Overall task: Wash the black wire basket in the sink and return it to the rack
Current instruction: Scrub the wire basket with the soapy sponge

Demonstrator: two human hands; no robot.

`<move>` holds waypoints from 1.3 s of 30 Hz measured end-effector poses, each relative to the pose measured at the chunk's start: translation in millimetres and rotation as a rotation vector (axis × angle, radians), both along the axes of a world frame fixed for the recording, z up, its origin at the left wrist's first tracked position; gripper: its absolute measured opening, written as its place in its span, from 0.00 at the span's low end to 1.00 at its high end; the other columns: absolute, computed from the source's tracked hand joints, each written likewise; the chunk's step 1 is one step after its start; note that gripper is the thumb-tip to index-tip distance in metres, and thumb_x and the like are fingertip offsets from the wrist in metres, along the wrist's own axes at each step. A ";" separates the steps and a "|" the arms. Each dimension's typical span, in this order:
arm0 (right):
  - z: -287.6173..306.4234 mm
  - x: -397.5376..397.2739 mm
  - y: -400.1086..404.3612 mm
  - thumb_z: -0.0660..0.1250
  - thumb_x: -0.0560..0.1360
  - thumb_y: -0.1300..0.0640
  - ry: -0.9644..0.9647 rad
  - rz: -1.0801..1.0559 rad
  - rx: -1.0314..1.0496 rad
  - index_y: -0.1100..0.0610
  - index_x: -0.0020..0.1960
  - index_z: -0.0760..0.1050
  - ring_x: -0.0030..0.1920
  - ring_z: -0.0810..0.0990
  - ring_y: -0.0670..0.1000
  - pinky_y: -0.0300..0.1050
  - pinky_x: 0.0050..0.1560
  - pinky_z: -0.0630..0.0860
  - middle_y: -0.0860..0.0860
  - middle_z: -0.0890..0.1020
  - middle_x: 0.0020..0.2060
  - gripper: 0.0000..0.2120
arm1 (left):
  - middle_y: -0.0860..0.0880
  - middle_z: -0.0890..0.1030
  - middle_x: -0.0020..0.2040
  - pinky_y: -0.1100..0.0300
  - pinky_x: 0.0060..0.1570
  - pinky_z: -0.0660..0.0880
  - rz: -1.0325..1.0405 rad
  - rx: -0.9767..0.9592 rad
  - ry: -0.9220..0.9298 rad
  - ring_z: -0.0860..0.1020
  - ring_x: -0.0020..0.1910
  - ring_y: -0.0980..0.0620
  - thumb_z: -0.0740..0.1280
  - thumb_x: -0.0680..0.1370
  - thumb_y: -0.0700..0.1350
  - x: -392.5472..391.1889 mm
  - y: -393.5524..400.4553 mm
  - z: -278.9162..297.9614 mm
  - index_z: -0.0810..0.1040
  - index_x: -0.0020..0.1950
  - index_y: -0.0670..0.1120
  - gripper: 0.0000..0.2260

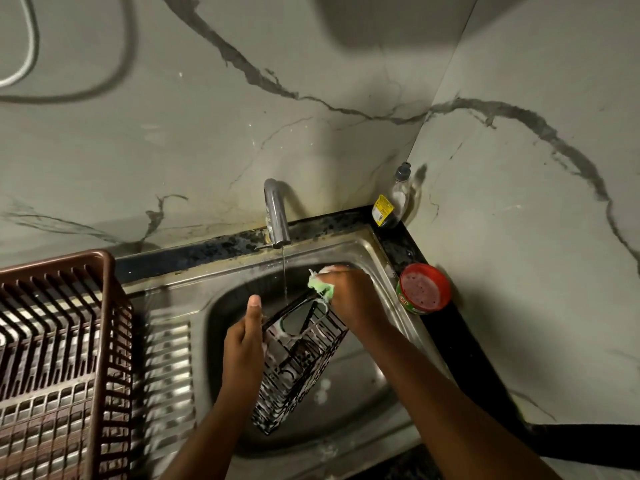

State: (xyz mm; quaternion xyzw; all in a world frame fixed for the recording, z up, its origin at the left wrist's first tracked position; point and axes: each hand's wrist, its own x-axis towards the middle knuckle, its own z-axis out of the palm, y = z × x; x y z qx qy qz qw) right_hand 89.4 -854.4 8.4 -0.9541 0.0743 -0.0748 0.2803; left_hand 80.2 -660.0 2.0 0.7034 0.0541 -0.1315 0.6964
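At the frame's left edge sits the brown rack (pixel 59 341), beside the sink (pixel 363 386). Just left of centre, the left hand (pixel 244 341) grips the black wire basket (pixel 301 362) by its near-left rim, thumb raised. The basket hangs over the bowl, its long axis running from lower centre up toward the tap (pixel 277 216). At its upper end the right hand (pixel 349 292) clutches a green sponge (pixel 320 284) against the far rim; judging by this, scrubbing will likely work down the length.
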 end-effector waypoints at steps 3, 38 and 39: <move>4.1 -5.9 6.1 0.63 0.70 0.78 -0.048 -0.035 0.031 0.63 0.60 0.81 0.58 0.83 0.54 0.33 0.62 0.72 0.59 0.84 0.56 0.22 | 0.40 0.73 0.36 0.66 0.23 0.68 0.010 -0.018 0.021 0.70 0.27 0.52 0.58 0.77 0.63 4.2 1.7 0.8 0.73 0.49 0.26 0.36; -11.5 -76.0 62.5 0.67 0.78 0.66 -0.346 0.392 0.102 0.61 0.58 0.82 0.64 0.79 0.52 0.46 0.66 0.75 0.56 0.81 0.61 0.11 | 0.33 0.74 0.39 0.55 0.33 0.66 0.115 -0.131 0.017 0.70 0.37 0.41 0.62 0.79 0.65 22.7 -1.3 -5.2 0.72 0.49 0.28 0.35; -13.5 -73.6 53.7 0.67 0.78 0.64 -0.342 0.380 0.098 0.60 0.59 0.82 0.64 0.79 0.52 0.46 0.66 0.75 0.55 0.82 0.61 0.11 | 0.32 0.75 0.39 0.55 0.33 0.67 0.103 -0.124 0.009 0.70 0.38 0.41 0.62 0.80 0.63 21.7 -1.3 -5.0 0.71 0.49 0.28 0.34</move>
